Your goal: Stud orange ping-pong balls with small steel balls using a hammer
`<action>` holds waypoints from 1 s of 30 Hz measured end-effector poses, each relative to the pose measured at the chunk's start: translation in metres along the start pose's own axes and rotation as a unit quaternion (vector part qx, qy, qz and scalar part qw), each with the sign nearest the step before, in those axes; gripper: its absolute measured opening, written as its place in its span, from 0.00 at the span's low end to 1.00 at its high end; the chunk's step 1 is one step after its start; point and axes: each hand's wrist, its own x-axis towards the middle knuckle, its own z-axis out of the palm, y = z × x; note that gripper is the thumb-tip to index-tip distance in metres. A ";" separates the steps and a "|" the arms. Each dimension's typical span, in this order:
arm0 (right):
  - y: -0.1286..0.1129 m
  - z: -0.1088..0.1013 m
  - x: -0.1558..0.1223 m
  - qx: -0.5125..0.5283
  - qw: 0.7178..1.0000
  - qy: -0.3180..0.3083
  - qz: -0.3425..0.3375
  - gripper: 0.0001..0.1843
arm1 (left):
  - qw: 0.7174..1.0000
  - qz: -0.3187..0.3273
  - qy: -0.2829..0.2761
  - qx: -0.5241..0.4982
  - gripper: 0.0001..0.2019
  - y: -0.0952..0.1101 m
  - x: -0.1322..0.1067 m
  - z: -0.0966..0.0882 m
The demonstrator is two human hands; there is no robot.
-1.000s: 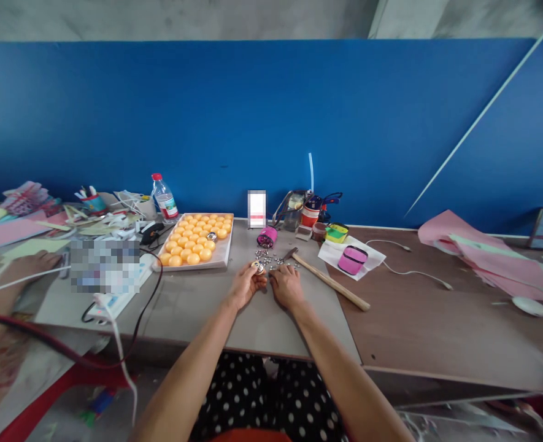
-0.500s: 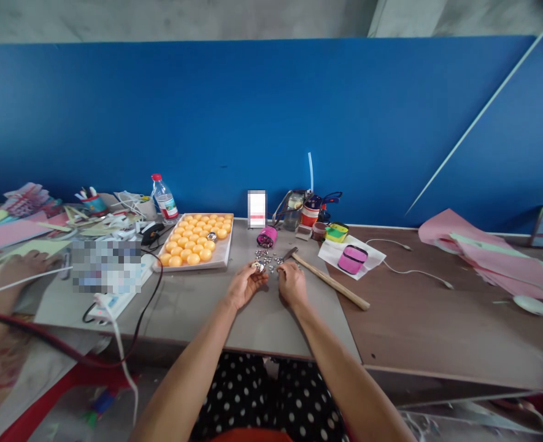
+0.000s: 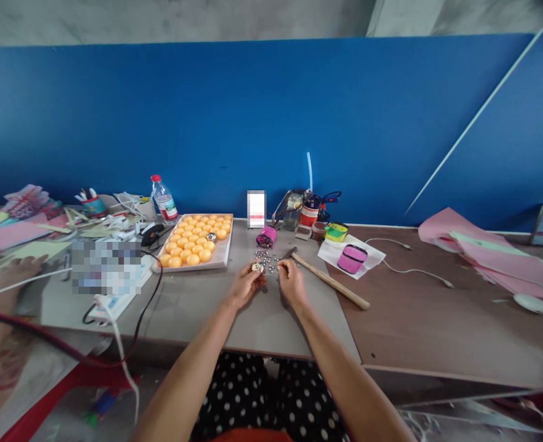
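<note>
My left hand [image 3: 246,285] is closed round a small round shiny piece [image 3: 258,267], its silvery, gold-tinged face turned up. To its right, my right hand [image 3: 291,281] is pinched, fingertips together; whatever lies between them is too small to make out. Just beyond both hands, several tiny shiny metal bits [image 3: 267,259] are scattered on the grey mat [image 3: 248,328]. A hammer [image 3: 333,282] with a wooden handle lies beside my right hand, its head toward the bits. Behind the bits sits a magenta pouch-like item [image 3: 266,236].
At left stands a tray [image 3: 229,252] of orange balls, with a bottle [image 3: 164,199] behind it and a power strip [image 3: 124,288] nearby. Another person's hand [image 3: 20,270] rests at far left. A pink-and-black item [image 3: 353,259] lies on white paper, near a white cable [image 3: 418,273].
The round piece in my left hand has tilted so its face shows more. My right hand has shifted slightly up and stays pinched.
</note>
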 end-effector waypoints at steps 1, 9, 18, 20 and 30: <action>0.001 0.000 0.000 0.016 1.000 0.005 0.011 0.10 | 1.000 0.003 0.001 0.003 0.22 -0.001 0.000 0.000; 0.000 0.000 0.004 0.172 0.978 -0.018 0.117 0.11 | 1.000 -0.006 0.005 -0.026 0.19 -0.002 0.000 0.000; -0.005 -0.001 0.007 0.314 0.937 -0.049 0.145 0.10 | 0.998 -0.031 0.017 -0.052 0.21 -0.004 0.003 -0.001; -0.004 0.000 0.007 0.331 0.928 -0.072 0.156 0.11 | 0.998 -0.034 0.014 -0.045 0.21 -0.004 0.002 -0.001; -0.007 -0.001 0.005 0.317 0.929 -0.104 0.161 0.11 | 1.000 -0.017 -0.001 -0.011 0.24 -0.007 0.001 0.001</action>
